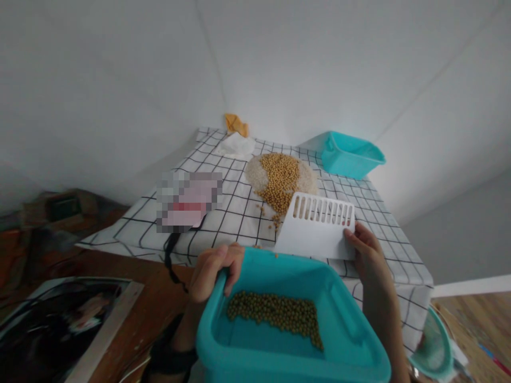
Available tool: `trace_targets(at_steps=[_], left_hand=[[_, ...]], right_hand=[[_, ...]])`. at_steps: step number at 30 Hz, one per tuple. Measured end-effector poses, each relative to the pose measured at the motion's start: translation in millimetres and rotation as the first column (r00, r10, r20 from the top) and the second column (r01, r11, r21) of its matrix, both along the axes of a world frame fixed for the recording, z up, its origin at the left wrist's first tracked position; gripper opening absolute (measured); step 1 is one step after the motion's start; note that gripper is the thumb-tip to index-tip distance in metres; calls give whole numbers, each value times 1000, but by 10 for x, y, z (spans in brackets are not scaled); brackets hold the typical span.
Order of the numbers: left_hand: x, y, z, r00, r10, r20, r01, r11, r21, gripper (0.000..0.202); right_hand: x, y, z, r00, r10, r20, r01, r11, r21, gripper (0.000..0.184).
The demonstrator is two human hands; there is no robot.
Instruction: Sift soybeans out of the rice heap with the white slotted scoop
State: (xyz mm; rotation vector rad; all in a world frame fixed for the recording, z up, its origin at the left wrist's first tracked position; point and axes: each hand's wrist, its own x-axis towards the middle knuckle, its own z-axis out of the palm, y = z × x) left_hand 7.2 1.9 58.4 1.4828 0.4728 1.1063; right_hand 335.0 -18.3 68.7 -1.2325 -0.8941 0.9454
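My left hand (pixel 217 268) grips the left rim of a turquoise plastic bin (pixel 295 368) at the table's near edge, fingers curled inside. Round beans (pixel 275 315) lie in a band across the bin's floor. In my right hand (pixel 365 247) is a white slotted plastic plate (pixel 311 234), pinched at its right end, thumb on the near face. The plate stands tilted behind the bin's far rim. Just beyond it lies a heap of yellowish beans (pixel 279 178) over pale grain (pixel 256 173). A few loose beans are scattered left of the plate.
A black-and-white checked cloth (pixel 235 213) covers the table. Another turquoise bin (pixel 351 157) stands at the back right. A white bag (pixel 236 144) and a yellow cloth (pixel 236 125) lie at the back left. A pixelated pinkish object (pixel 189 202) rests on the left side.
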Motion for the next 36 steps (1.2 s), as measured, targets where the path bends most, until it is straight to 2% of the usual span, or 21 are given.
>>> trace_targets(at_steps=[5, 7, 12, 18, 26, 30, 36], left_hand=[[-26, -1, -9, 1000, -11, 10, 11, 1000, -11, 67], [-35, -2, -15, 1000, 3, 12, -3, 1000, -30, 67], [-47, -29, -12, 999, 21, 32, -19, 998, -56, 66], [-79, -22, -1, 1000, 2, 12, -1, 999, -38, 66], [-51, -47, -8, 999, 54, 0, -54, 998, 9, 66], [-8, -106, 16, 990, 137, 30, -135, 990, -51, 64], [-23, -102, 21, 992, 119, 50, -118, 993, -18, 64]], right_hand=[[-23, 27, -50, 989, -145, -19, 145, 989, -5, 31], [-73, 27, -51, 987, -161, -2, 161, 987, -2, 31], [-258, 38, -2, 999, -12, 47, 13, 999, -35, 33], [-415, 155, 29, 984, 171, 41, -169, 984, -60, 29], [-367, 177, 21, 988, 121, 98, -119, 992, -29, 30], [-369, 184, 34, 982, 146, 119, -144, 989, -26, 30], [-377, 238, 42, 980, 178, 86, -172, 983, -69, 28]])
